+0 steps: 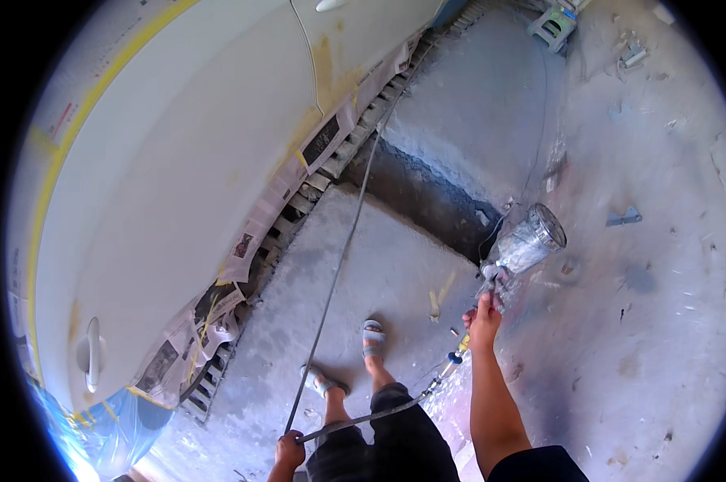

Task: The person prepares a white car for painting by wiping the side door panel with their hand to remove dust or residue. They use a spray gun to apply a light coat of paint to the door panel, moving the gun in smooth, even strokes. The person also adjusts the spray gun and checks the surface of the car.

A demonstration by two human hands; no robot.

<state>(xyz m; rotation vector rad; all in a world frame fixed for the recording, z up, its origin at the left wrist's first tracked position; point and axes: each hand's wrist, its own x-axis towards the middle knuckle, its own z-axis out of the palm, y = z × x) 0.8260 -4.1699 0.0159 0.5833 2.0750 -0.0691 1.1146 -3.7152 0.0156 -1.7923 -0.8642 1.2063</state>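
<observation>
My right hand (483, 325) is closed around the handle of a spray gun (526, 241), whose silver cup points up and away to the right. Below that hand, a yellow and blue air fitting (458, 353) joins the gun to a grey air hose (343, 261). The hose loops across my legs to my left hand (290, 451), which grips it low in the view. From there it stretches up along the vehicle's side. A pale vehicle body panel (182, 169) with yellowish patches fills the left, apart from both hands.
Newspaper masking (250, 233) and yellow tape line the panel's edges; plastic sheeting (126, 430) hangs at lower left. A slotted floor grate (303, 202) runs beneath. An open trench (431, 205) cuts the concrete ahead of my feet. A greenish stool (552, 30) stands far right.
</observation>
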